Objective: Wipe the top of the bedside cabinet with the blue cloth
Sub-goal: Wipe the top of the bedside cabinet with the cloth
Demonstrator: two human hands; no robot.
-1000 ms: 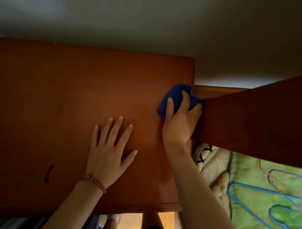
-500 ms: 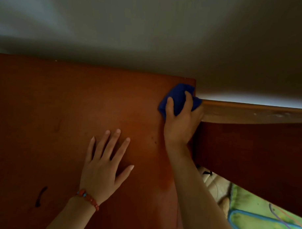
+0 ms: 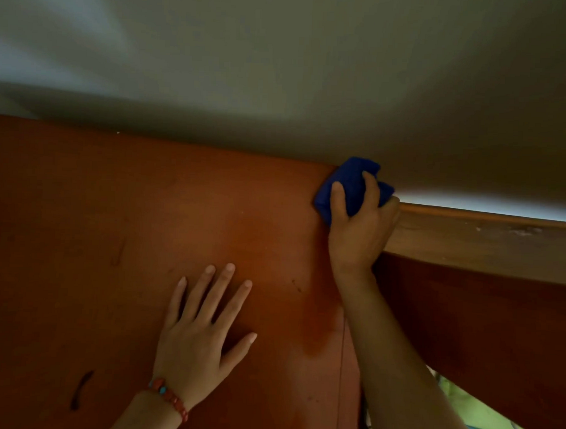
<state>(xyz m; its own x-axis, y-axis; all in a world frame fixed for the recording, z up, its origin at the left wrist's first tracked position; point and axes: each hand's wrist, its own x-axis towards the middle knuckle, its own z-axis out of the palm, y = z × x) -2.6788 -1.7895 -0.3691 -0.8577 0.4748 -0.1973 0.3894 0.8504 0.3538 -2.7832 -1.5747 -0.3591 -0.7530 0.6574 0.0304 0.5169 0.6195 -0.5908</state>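
The right hand [image 3: 359, 230] holds the blue cloth [image 3: 350, 187] bunched up, its fingers curled over the top of it, so the grip is tight on the cloth. The cloth sits at the far right corner of the cabinet top [image 3: 114, 224], right where that top meets the pale wall [image 3: 280, 69]. Part of the cloth reaches past the corner toward the right. The right forearm runs from the near right edge of the view up along the right side of the cabinet top.

The left hand [image 3: 197, 336] lies flat on the cabinet top, palm down, with the fingers straight and spread and the thumb out to the right; its grip is wide and holds nothing. It rests nearer than the cloth and to its left, well apart from it. A bead bracelet [image 3: 169, 398] in red with a blue bead circles the left wrist.

The cabinet top is reddish-brown wood. A short dark mark [image 3: 80, 393] shows near its near left part. To the right of the cabinet stands a brown wooden headboard [image 3: 482, 253], its top edge lighter and dusty. A patch of green bedding [image 3: 480, 420] shows in the near right corner, below the headboard.
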